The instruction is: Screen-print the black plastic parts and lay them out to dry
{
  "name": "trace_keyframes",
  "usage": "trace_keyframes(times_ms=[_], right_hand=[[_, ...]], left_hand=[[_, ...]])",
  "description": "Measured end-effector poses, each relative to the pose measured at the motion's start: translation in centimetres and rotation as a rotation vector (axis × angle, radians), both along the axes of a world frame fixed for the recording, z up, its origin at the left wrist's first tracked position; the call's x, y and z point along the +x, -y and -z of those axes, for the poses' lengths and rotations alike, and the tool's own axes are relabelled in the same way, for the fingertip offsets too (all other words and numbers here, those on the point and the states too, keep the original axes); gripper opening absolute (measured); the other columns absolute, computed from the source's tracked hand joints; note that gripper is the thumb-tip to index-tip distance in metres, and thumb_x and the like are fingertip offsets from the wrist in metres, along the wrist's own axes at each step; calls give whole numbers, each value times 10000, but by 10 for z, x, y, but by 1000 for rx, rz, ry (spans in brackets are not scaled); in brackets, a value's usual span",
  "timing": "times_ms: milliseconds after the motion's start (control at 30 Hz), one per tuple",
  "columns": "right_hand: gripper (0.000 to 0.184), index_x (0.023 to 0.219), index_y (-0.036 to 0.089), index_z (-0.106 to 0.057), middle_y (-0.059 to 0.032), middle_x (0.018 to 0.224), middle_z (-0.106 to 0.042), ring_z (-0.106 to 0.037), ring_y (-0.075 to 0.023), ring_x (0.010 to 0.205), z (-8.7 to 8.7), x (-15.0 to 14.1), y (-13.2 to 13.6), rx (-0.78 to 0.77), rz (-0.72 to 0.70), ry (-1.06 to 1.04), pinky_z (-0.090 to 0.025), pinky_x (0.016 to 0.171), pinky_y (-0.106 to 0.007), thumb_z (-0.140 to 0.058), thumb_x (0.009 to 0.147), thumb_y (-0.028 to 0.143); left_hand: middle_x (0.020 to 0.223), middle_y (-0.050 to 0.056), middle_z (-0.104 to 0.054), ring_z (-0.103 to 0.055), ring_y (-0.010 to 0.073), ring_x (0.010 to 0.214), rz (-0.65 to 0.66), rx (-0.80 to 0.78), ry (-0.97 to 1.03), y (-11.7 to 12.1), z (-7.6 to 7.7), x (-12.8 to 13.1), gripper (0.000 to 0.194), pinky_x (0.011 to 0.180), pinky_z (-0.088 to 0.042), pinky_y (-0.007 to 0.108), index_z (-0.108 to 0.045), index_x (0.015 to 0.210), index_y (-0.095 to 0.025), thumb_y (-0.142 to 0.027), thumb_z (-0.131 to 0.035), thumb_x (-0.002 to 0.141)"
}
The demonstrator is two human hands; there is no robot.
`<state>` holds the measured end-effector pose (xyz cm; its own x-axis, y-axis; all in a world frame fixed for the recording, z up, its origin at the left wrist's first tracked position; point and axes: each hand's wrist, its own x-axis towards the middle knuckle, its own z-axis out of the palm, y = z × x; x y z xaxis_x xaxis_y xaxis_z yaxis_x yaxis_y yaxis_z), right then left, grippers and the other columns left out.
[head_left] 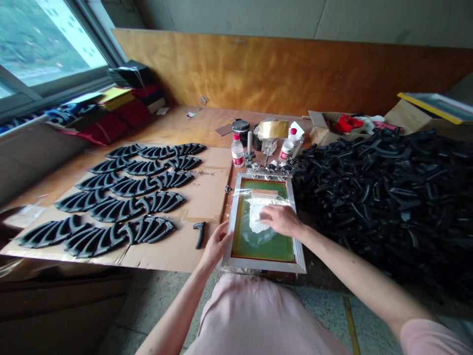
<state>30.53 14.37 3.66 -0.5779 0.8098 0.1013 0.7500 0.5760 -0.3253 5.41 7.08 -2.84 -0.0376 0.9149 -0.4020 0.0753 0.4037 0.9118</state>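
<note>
In front of me lies a silk-screen frame (301, 261) with aluminium sides and a green mesh (247, 249). My right hand (283, 220) is on the mesh with its fingers bent onto a white cloth (257, 224). A wet-looking smear shows on the mesh below the cloth. Just beyond it a squeegee with a wooden handle (264, 194) lies across the mesh. My left hand (218, 241) grips the frame's left side; its fingertips are partly hidden. A single black handle-shaped plastic part (200, 234) lies on the cardboard left of that hand.
Several rows of black plastic parts (118, 187) lie on the cardboard (207, 197) at left. A big heap of black parts (354, 192) fills the right. Behind the clamps (269, 170) stand two bottles (237, 152), black jars (241, 130) and a tape roll (273, 129).
</note>
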Motion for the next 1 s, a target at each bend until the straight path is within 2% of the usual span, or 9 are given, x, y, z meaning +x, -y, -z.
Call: trace_keyframes(times_ms=[133, 267, 400, 567, 667, 733, 800, 900, 1000], right_hand=[[585, 1373, 339, -516, -13, 1043, -706, -650, -192, 858, -35, 6, -51, 60, 256, -83, -484, 743, -282, -722, 826, 353], [401, 1290, 200, -598, -41, 893, -719, -653, -178, 774, -51, 59, -78, 227, 582, -247, -491, 720, -268, -591, 913, 337], [347, 975, 77, -685, -1, 734, -696, -620, -126, 650, -16, 92, -59, 88, 701, -228, -498, 570, -209, -434, 953, 315], [253, 777, 149, -661, -44, 865, -698, -645, -151, 783, 45, 48, -9, -77, 380, 0, -490, 683, -219, -712, 810, 394], [178, 861, 139, -624, -101, 905, -685, -647, -196, 886, 51, 18, 6, -134, 375, 155, -462, 746, -254, -654, 885, 312], [167, 929, 150, -596, -96, 855, -679, -648, -201, 844, 43, 0, 16, -175, 468, 153, -453, 702, -262, -562, 947, 313], [159, 951, 171, -575, -91, 856, -671, -636, -211, 834, 34, -20, 32, -124, 472, 83, -456, 699, -283, -511, 971, 315], [98, 920, 192, -574, -77, 904, -656, -606, -217, 889, 25, -41, 55, 9, 160, -39, -466, 780, -320, -518, 961, 261], [41, 933, 209, -597, -51, 951, -655, -592, -201, 945, 20, -16, 55, 4, 14, -83, -459, 843, -313, -556, 935, 209]], left_hand=[[756, 4, -679, -646, 179, 689, 24, 16, 106, -2, -42, -3, 776, 598, -490, 253, -487, 1398, -206, -564, -690, 740], [837, 38, -691, -619, 163, 684, 4, 105, 124, -14, -93, -3, 593, 583, -481, 250, -647, 1187, -169, -633, -538, 835], [1157, 67, -666, -629, 210, 1014, -28, 439, 169, -54, -135, 6, 523, 776, -537, 285, -615, 1198, -217, -612, -477, 884], [1069, 105, -691, -630, 232, 1098, -55, 579, 237, -99, -163, 24, 607, 825, -555, 361, -523, 1248, -195, -667, -365, 901], [1066, 89, -695, -661, 200, 1003, -188, 528, 238, -79, -145, 42, 526, 791, -551, 325, -523, 1180, -211, -642, -438, 891], [1054, 108, -704, -673, 212, 947, -109, 298, 244, -47, -117, 58, 505, 745, -549, 314, -580, 1066, -185, -638, -524, 850], [1070, 152, -709, -678, 270, 961, 113, -64, 302, -12, -85, 73, 573, 700, -556, 347, -619, 1044, -165, -676, -575, 789], [1027, 139, -719, -687, 264, 934, 71, -240, 442, 21, -46, 77, 568, 706, -557, 355, -625, 977, -164, -694, -539, 792], [805, 63, -708, -677, 197, 686, -120, -209, 319, 22, -20, 39, 516, 620, -546, 318, -585, 900, -174, -670, -586, 759]])
